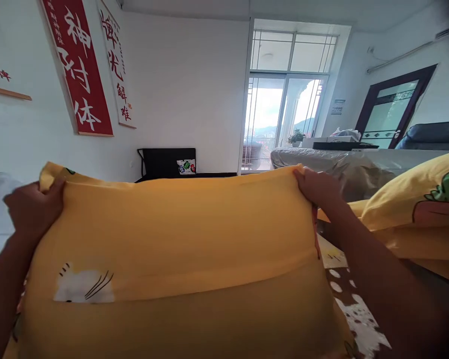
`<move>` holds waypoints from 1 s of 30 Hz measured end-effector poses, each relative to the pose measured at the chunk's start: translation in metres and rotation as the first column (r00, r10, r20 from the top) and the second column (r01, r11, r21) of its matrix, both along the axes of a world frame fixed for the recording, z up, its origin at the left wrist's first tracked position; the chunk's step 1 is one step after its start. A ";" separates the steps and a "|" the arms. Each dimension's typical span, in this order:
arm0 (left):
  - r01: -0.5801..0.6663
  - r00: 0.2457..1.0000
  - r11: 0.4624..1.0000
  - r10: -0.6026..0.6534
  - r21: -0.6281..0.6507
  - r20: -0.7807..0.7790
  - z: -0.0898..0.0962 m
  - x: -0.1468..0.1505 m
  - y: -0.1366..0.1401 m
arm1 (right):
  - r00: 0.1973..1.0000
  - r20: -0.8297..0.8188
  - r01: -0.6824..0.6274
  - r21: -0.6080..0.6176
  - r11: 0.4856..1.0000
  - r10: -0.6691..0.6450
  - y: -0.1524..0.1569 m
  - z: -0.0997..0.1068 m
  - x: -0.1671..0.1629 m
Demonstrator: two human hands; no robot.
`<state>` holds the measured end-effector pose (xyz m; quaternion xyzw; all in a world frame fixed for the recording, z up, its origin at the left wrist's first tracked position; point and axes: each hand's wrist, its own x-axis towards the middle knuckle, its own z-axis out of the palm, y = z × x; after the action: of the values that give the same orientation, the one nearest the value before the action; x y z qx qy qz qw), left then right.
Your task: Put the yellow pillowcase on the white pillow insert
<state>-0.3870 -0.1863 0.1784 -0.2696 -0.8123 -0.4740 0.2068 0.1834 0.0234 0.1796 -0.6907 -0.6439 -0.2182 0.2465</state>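
Observation:
A yellow pillowcase (194, 234) stretches upright between my two hands, with a white printed patch and dark strokes at its lower left. My left hand (37, 204) is closed on its upper left corner, where the cloth folds over. At the upper right corner my right hand (318, 187) grips the cloth in closed fingers. A seam or overlap runs across the pillowcase, and the lower part lies in shadow. Whether anything is inside it I cannot tell.
To the right lies a yellow pillow (407, 199) with a carrot print. Behind it stands a plastic-covered sofa (310, 157). Patterned brown and white cloth (353, 299) shows below my right arm. A black object (164, 162) stands by the far wall; a window (265, 104) is beyond.

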 end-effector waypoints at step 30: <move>0.515 0.765 0.542 -0.640 -0.665 0.071 -0.269 0.001 0.088 | 0.791 -0.051 -0.605 -0.219 0.766 0.610 0.036 -0.250 -0.141</move>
<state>-0.3856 -0.0983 -0.0904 -0.6184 -0.7658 -0.1765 0.0041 0.0423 0.0592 -0.0707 -0.4661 -0.8556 -0.0610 0.2168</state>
